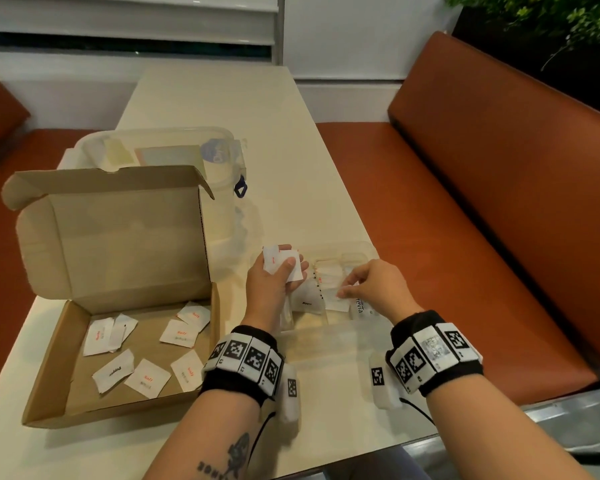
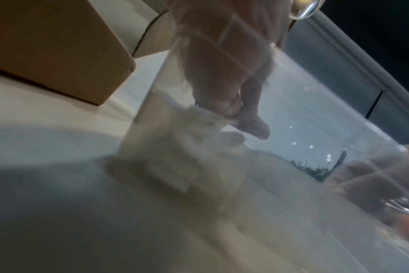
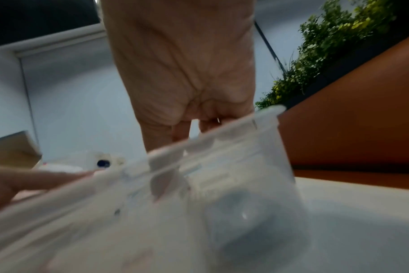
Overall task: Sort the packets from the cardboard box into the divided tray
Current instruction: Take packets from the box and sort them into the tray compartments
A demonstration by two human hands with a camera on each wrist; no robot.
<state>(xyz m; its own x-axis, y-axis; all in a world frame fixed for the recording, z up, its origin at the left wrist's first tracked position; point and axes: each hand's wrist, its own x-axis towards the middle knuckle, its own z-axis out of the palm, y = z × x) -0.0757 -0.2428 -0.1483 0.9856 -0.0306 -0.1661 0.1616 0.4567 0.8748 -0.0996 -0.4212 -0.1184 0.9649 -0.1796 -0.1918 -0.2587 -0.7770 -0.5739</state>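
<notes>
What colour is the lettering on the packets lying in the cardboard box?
Mostly red on white packets, one printed black; clearest in the head view.

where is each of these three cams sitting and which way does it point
Head: up high, looking forward and down at the cream table, open brown cardboard box and clear plastic divided tray; both forearms, left hand and right hand show.
Left wrist: low, looking along the left hand, which pinches white paper packets.
Right wrist: low, looking along the right hand over the tray rim.
Shared: both wrist views see the tray and the other hand's fingers.
</notes>
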